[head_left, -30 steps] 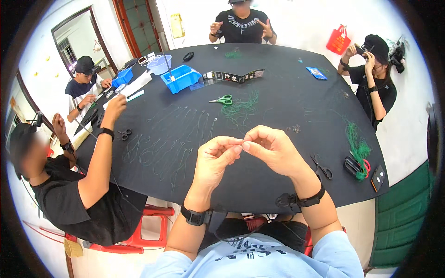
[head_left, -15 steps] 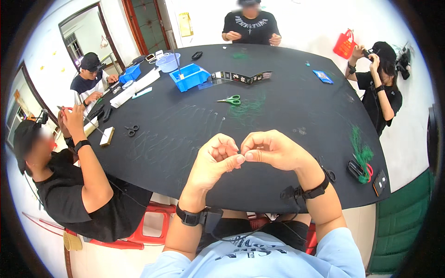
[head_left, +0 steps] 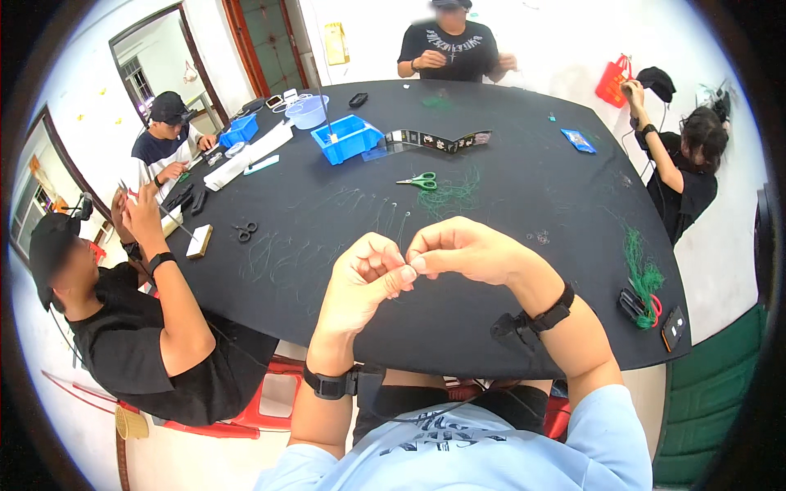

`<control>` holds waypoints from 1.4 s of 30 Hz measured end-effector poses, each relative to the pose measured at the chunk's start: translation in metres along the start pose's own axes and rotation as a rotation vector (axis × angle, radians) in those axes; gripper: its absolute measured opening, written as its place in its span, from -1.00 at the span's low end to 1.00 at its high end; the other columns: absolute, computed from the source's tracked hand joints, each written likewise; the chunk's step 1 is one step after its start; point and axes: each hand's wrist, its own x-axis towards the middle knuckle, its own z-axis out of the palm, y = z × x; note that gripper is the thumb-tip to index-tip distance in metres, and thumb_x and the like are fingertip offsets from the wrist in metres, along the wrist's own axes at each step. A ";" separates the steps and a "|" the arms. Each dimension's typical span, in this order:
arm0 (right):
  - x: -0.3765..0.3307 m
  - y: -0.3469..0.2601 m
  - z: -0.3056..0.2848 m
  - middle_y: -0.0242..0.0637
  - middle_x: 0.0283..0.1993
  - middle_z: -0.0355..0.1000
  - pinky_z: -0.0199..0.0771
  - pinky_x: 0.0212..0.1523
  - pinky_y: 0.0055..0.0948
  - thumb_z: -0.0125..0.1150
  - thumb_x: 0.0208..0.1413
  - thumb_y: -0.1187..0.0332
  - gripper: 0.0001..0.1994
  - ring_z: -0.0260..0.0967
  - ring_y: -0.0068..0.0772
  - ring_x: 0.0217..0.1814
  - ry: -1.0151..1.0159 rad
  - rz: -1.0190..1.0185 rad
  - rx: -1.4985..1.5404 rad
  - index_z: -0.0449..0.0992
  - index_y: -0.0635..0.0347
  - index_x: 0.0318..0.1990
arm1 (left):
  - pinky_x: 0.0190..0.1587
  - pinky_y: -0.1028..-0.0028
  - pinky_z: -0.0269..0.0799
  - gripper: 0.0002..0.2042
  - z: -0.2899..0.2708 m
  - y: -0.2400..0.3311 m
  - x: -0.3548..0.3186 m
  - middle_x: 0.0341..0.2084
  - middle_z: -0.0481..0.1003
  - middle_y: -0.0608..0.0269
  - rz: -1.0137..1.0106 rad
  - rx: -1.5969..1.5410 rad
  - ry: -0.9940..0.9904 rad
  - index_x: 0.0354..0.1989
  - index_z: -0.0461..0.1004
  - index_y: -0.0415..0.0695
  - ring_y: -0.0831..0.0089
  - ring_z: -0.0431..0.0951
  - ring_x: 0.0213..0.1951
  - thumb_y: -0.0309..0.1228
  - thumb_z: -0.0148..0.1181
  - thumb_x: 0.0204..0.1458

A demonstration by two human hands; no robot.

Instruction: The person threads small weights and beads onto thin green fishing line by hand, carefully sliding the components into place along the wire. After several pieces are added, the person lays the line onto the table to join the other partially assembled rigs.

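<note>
My left hand and my right hand meet above the near part of the black table. Thumb and fingers of each are pinched, and the fingertips touch. Whatever lies between them is too small to make out. Beyond my hands are a pair of green-handled scissors and a loose tangle of green thread. Fine pale strands are spread over the cloth to the left of my left hand, some with tiny ends near the middle.
Black scissors and a small block lie at left. A blue bin and a tub stand farther back. Green thread, red-handled scissors and a dark box sit at right. Several people surround the table.
My hands, still pinched together, have shifted slightly left and up in the picture. The person at right has lifted a cap off the head. The surroundings have shifted a little with my view.
</note>
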 end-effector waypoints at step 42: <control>0.099 -0.027 -0.044 -0.28 -0.11 0.32 0.34 -0.04 -0.34 0.25 0.03 0.39 -0.90 0.30 -0.31 -0.06 0.071 -0.494 -0.734 0.47 0.17 -0.37 | -0.37 0.65 0.38 -0.83 -0.040 -0.028 0.049 -0.39 0.54 0.25 -0.072 -0.423 0.245 -0.18 0.48 -0.19 0.59 0.47 -0.41 -0.39 0.16 0.11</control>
